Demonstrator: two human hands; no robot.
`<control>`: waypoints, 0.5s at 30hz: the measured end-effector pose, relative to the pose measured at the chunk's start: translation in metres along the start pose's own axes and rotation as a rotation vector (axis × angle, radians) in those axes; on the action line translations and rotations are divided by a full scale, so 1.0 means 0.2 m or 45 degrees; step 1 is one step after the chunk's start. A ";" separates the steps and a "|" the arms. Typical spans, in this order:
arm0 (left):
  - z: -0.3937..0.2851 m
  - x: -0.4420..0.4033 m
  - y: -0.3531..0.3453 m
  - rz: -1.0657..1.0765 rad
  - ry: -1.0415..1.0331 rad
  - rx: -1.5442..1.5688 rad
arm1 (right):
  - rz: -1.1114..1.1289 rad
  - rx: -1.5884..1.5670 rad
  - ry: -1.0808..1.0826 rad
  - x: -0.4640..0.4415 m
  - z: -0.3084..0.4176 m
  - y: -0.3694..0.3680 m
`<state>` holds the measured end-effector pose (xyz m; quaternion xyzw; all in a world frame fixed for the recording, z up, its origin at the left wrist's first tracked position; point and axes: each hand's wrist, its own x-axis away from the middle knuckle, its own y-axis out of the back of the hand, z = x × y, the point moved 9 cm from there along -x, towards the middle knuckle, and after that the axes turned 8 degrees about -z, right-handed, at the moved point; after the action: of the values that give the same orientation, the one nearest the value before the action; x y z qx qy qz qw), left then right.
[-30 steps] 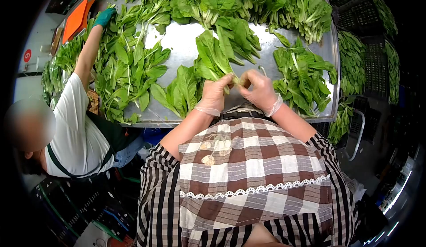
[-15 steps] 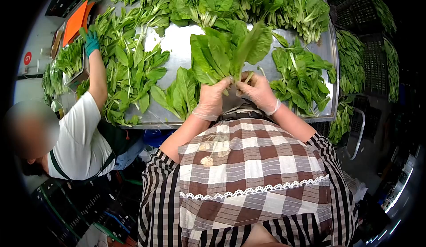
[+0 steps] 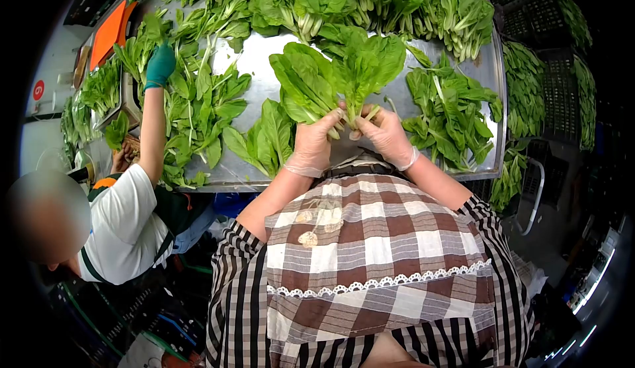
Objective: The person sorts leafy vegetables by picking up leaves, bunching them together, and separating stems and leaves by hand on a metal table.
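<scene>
The left grip [image 3: 313,144] is closed round the stem end of a left bunch [image 3: 303,80] of leafy greens, the thumb and fingers pinching it low down, just above the pale cut ends. From there the leaves spread up and away to the left, all of them beyond the fingertips. The right grip [image 3: 387,139] pinches the stems of a right bunch [image 3: 370,63] in the same way; its leaves rise almost straight out from the hand, with the stem bases at the thumb and fingertips. The two grips are near each other in front of the apron [image 3: 377,235], and the leaves of both bunches meet or overlap between them. Both hands wear clear gloves.

The held greens are over the near part of a metal counter [image 3: 268,50]. A small clump [image 3: 268,136] lies on it to the left of the left grip, and a loose pile [image 3: 450,113] lies to the right of the right grip. A large heap [image 3: 324,0] covers the far side, with more scattered greens [image 3: 192,103] on the left. There, a co-worker's teal-gloved hand [image 3: 160,65] is among the leaves, beside an orange board [image 3: 109,37]. Exactly what that hand grasps cannot be told.
</scene>
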<state>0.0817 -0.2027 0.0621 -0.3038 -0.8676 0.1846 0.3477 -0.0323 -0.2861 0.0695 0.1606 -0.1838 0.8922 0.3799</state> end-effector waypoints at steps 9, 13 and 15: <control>0.06 0.01 -0.05 0.011 0.056 -0.317 | -0.127 0.041 0.021 0.05 0.01 0.13; 0.12 -0.03 0.01 0.088 0.206 -0.265 | -0.551 -0.232 0.241 0.18 0.05 0.55; 0.14 -0.03 0.06 0.044 0.316 -0.283 | -0.857 -0.185 0.353 0.35 0.12 0.87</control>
<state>0.0693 -0.1996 0.0332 -0.3759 -0.8277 0.0544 0.4132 -0.2039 -0.3662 0.0856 0.0621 -0.1303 0.7153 0.6837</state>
